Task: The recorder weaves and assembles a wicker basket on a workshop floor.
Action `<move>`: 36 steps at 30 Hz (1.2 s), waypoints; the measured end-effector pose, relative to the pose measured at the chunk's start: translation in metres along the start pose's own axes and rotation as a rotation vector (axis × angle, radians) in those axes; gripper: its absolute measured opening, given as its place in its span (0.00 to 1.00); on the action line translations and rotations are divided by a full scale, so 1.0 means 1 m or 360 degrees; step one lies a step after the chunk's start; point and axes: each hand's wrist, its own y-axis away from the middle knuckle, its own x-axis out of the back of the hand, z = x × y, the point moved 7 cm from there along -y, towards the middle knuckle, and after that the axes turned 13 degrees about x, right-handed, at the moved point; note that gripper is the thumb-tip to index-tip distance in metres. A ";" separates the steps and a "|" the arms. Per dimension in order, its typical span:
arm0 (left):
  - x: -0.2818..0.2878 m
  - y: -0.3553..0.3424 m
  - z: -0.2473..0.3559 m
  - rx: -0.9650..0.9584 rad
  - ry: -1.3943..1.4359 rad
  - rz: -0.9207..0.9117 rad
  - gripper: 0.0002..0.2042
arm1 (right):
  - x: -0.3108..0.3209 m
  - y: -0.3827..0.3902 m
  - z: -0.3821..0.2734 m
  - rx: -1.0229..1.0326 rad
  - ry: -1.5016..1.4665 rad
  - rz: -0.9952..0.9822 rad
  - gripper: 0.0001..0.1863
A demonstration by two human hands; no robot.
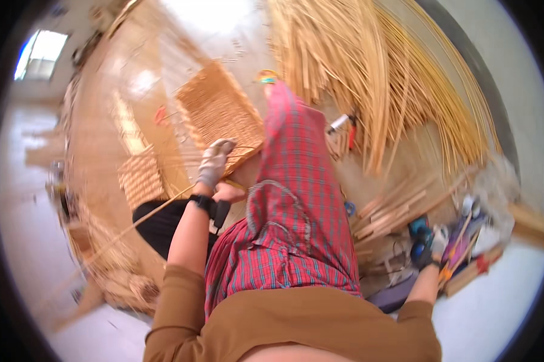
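Though motion blurs all, left hand [214,163] grip closed on woven panel [220,111], right hand [436,244] grip unclear.

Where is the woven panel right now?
In the head view the woven panel lies upper centre-left on the floor, just beyond the person's gloved left hand, which rests at its near edge, left of the red plaid leg.
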 end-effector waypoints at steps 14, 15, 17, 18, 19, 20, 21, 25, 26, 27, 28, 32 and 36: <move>0.035 0.028 -0.070 0.0757 0.0541 -0.0256 0.33 | -0.039 0.109 -0.429 0.0733 -0.0406 -0.0711 0.37; 0.012 0.043 -0.060 0.0532 0.0358 -0.0398 0.26 | -0.049 0.128 -0.464 0.0835 -0.0493 -0.0802 0.37; -0.021 0.104 0.001 -0.0097 0.0467 -0.0464 0.16 | -0.081 0.186 -0.538 0.0899 -0.0507 -0.1039 0.33; -0.030 0.145 0.037 -0.0281 0.0634 -0.0639 0.14 | -0.103 0.200 -0.554 0.0850 -0.0535 -0.1169 0.32; -0.034 0.177 0.063 -0.0506 0.0644 -0.0758 0.14 | -0.126 0.213 -0.571 0.0804 -0.0558 -0.1304 0.30; -0.042 0.210 0.088 -0.0600 0.0747 -0.1081 0.16 | -0.149 0.219 -0.582 0.0824 -0.0467 -0.1400 0.29; -0.043 0.236 0.102 -0.0808 0.0747 -0.1202 0.25 | -0.177 0.226 -0.590 0.0841 -0.0387 -0.1512 0.28; -0.024 0.244 0.088 -0.0862 0.0235 -0.0982 0.45 | -0.279 0.279 -0.606 0.1065 -0.0028 -0.1798 0.29; -0.023 0.236 0.077 -0.0869 0.0383 -0.0938 0.46 | -0.296 0.298 -0.607 0.1052 -0.0060 -0.1865 0.31; -0.022 0.225 0.065 -0.0866 0.0420 -0.0933 0.46 | -0.312 0.314 -0.607 0.1030 -0.0091 -0.1932 0.33; -0.018 0.212 0.047 -0.0701 0.0579 -0.0948 0.46 | -0.330 0.319 -0.594 0.1029 -0.0155 -0.2091 0.37; 0.001 0.198 0.011 -0.0247 0.1226 -0.1164 0.49 | -0.378 0.324 -0.550 0.0536 -0.0549 -0.2443 0.35; 0.002 0.166 -0.009 -0.0275 0.1273 -0.0979 0.49 | -0.412 0.347 -0.534 0.1055 -0.0045 -0.2525 0.34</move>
